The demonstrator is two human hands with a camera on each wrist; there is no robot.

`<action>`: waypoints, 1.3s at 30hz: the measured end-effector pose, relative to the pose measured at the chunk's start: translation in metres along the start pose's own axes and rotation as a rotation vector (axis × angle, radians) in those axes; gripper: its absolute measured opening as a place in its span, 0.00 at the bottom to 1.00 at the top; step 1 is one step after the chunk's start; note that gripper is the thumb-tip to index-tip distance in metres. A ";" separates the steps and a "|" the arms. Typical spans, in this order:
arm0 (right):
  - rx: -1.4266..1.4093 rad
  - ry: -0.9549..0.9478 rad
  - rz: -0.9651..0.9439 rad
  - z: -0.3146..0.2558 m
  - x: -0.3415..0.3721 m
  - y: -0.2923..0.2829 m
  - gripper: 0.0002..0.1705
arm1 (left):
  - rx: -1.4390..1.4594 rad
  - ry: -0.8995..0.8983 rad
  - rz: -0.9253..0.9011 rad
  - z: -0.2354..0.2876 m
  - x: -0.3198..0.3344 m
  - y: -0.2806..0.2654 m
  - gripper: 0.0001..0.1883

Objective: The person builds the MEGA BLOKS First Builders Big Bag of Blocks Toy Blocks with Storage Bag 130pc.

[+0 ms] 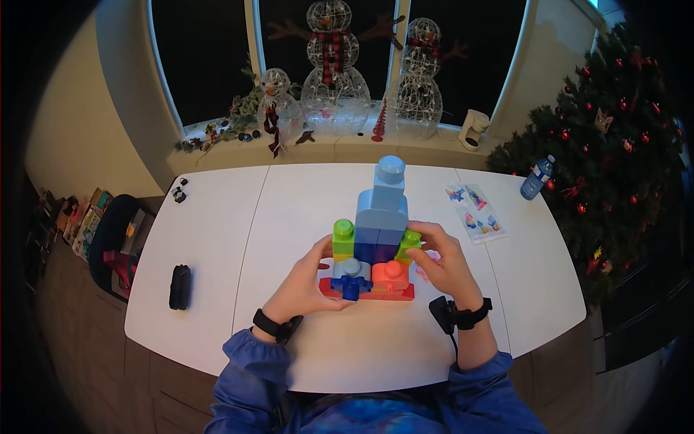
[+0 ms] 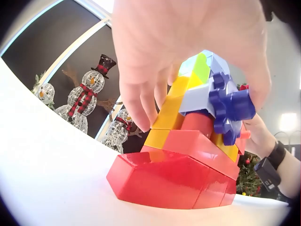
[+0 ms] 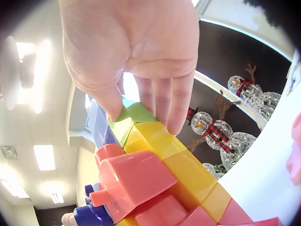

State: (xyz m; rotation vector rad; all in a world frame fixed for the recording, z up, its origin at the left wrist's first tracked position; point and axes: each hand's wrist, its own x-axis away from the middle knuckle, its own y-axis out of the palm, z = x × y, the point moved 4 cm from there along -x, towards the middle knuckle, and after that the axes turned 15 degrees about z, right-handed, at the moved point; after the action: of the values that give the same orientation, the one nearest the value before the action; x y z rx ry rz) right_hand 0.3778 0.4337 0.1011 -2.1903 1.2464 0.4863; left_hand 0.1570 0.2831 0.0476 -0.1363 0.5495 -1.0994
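A tower of toy blocks stands on the table, light blue blocks [image 1: 382,210] at its top and a red base [image 2: 160,181] below. Green blocks [image 1: 343,233] flank the middle, over yellow ones [image 3: 188,174]. A dark blue gear-like piece [image 2: 230,106] sticks out at the front left, beside a coral block [image 1: 390,273]. The left hand [image 1: 298,283] holds the tower's left side, fingers behind and thumb near the base front. With thumb and fingers, the right hand [image 1: 442,262] pinches the green block [image 3: 134,120] on the right side.
A picture sheet [image 1: 478,213] and a water bottle [image 1: 537,177] lie toward the table's right; a black case [image 1: 180,287] and small dark items [image 1: 179,192] are at the left. Something pink [image 1: 426,266] is behind the right hand. Wire snowmen stand at the window.
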 end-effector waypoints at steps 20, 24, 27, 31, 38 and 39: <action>0.841 0.031 -0.212 0.078 0.033 -0.037 0.18 | 0.409 -0.225 -0.187 -0.005 -0.054 0.020 0.25; 0.618 0.161 -0.215 0.022 0.038 -0.049 0.15 | 0.470 -0.209 -0.203 -0.012 -0.056 0.026 0.25; 0.412 0.099 -0.221 -0.021 0.049 -0.040 0.13 | 0.492 -0.227 -0.202 -0.016 -0.055 0.026 0.24; 0.333 -0.200 -0.043 -0.048 0.067 -0.004 0.16 | 0.533 -0.249 -0.226 -0.010 -0.053 0.026 0.23; 0.480 -0.353 0.039 -0.037 0.077 0.024 0.16 | 0.543 -0.231 -0.222 -0.013 -0.053 0.026 0.24; 0.491 -0.371 0.038 -0.038 0.079 0.025 0.17 | 0.545 -0.235 -0.221 -0.013 -0.053 0.027 0.24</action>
State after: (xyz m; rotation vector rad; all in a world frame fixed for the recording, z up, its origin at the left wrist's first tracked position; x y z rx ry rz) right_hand 0.3967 0.3479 0.0786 -1.5850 1.0679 0.5100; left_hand 0.1546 0.3435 0.0453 0.1519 0.0117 -1.3908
